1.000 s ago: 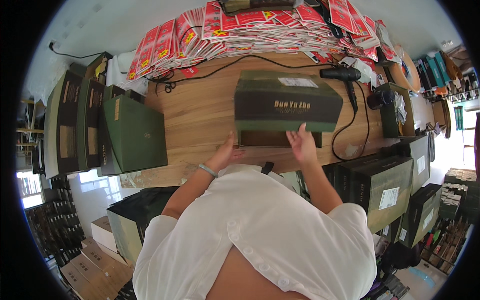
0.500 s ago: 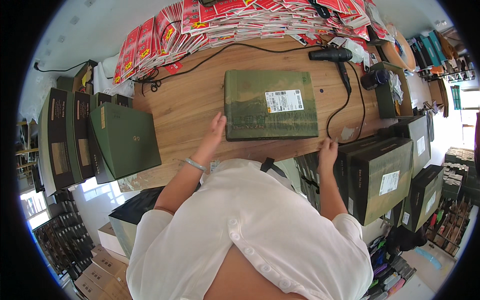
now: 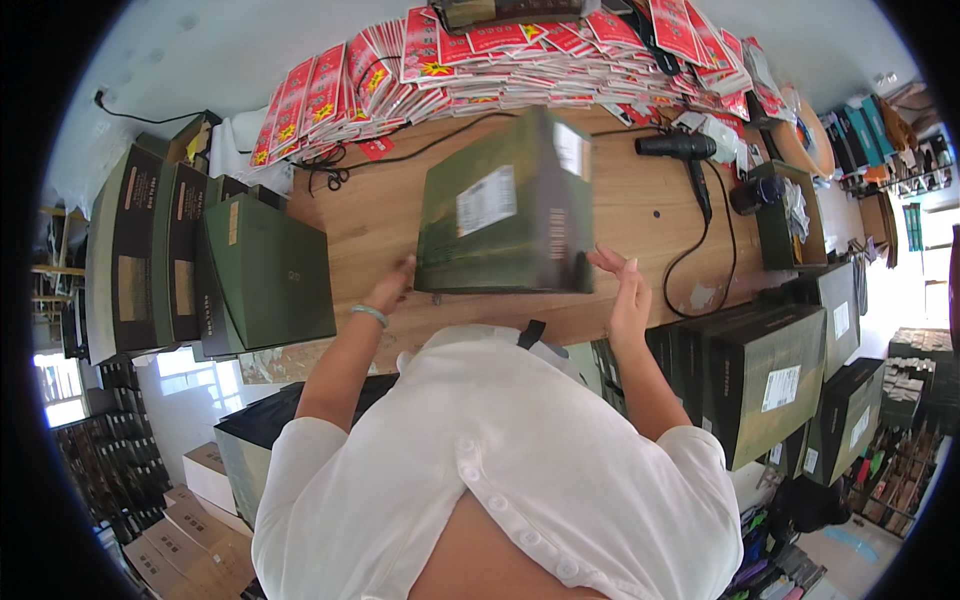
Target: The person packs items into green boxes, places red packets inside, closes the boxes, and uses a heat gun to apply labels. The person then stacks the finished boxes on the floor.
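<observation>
Wood-grained tabletop (image 3: 345, 215) carries the green box (image 3: 500, 240), left of the black hair dryer (image 3: 680, 148) and nearer the person. Flat half a second ago, it now stands tilted, apparently mid-turn, its dark side blurred. Left hand (image 3: 390, 288) and, closer to the dryer, right hand (image 3: 626, 300) flank it, fingers extended, not clamped; contact I cannot tell.
</observation>
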A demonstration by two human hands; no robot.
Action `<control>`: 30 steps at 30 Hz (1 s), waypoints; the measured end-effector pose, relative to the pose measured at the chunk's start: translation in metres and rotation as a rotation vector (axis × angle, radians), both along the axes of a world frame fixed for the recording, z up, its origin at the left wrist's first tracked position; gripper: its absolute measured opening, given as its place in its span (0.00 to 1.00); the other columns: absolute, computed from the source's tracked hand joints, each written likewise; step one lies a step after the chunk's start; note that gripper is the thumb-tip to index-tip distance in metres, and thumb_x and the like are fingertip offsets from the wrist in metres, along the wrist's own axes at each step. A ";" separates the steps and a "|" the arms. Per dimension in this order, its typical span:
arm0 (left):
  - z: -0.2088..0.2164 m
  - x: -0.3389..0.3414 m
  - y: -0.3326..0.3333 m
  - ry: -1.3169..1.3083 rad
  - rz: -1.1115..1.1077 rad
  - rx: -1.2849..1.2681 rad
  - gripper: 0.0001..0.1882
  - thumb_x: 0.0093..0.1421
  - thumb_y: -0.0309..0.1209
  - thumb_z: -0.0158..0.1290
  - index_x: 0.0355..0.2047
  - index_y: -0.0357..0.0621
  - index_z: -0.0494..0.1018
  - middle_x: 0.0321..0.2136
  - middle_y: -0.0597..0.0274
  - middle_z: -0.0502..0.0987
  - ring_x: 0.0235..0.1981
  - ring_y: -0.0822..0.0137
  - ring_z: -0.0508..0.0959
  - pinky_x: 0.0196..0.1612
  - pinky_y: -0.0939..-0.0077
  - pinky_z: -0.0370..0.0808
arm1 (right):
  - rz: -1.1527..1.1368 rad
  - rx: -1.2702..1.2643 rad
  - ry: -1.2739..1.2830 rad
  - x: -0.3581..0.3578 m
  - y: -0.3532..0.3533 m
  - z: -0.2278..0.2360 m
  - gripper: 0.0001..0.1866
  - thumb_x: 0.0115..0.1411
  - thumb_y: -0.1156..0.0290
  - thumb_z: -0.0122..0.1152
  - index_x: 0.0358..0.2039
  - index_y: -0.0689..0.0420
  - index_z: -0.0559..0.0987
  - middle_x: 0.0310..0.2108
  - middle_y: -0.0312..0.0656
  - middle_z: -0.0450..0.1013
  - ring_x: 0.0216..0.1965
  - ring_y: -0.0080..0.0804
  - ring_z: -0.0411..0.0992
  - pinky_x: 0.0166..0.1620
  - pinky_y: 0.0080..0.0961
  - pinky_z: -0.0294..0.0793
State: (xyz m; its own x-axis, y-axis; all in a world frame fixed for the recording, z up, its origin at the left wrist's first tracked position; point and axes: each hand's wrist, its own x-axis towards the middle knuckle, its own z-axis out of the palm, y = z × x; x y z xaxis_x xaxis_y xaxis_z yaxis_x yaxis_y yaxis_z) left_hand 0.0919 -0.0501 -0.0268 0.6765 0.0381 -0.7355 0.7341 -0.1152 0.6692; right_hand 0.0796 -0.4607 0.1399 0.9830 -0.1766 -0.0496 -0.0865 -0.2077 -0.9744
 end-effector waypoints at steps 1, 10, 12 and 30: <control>0.009 0.012 0.019 -0.004 0.068 0.110 0.46 0.61 0.68 0.44 0.69 0.51 0.53 0.61 0.55 0.65 0.57 0.56 0.69 0.54 0.57 0.71 | 0.025 0.004 -0.052 0.003 0.009 0.008 0.27 0.74 0.56 0.39 0.52 0.68 0.76 0.50 0.49 0.76 0.54 0.33 0.70 0.60 0.28 0.64; 0.224 0.051 0.002 -0.705 -0.085 0.907 0.54 0.55 0.60 0.58 0.69 0.39 0.48 0.64 0.32 0.55 0.66 0.43 0.57 0.65 0.54 0.57 | -0.382 -0.089 -0.062 0.114 -0.072 -0.129 0.16 0.69 0.65 0.51 0.46 0.67 0.75 0.40 0.46 0.75 0.41 0.31 0.72 0.47 0.26 0.70; 0.209 0.049 -0.016 -0.712 -0.123 1.113 0.58 0.49 0.61 0.62 0.69 0.40 0.48 0.63 0.29 0.54 0.64 0.35 0.58 0.63 0.45 0.58 | -0.437 -0.127 -0.072 0.140 -0.099 -0.141 0.16 0.68 0.66 0.53 0.46 0.67 0.74 0.40 0.47 0.75 0.41 0.31 0.72 0.47 0.26 0.70; 0.247 0.011 -0.107 -1.034 -0.247 0.769 0.55 0.44 0.24 0.61 0.70 0.40 0.43 0.63 0.42 0.63 0.63 0.47 0.66 0.64 0.61 0.63 | -0.494 -1.166 0.467 0.305 -0.256 -0.215 0.46 0.52 0.40 0.64 0.65 0.53 0.62 0.62 0.52 0.62 0.67 0.50 0.54 0.64 0.58 0.53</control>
State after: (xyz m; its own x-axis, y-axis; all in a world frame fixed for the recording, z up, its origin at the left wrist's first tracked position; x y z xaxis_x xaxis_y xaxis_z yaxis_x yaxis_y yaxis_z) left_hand 0.1032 -0.1570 0.2202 0.9605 0.0075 0.2781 -0.1706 -0.7738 0.6101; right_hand 0.3845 -0.7164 -0.0755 0.7376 -0.6725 0.0609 -0.6644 -0.7389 -0.1118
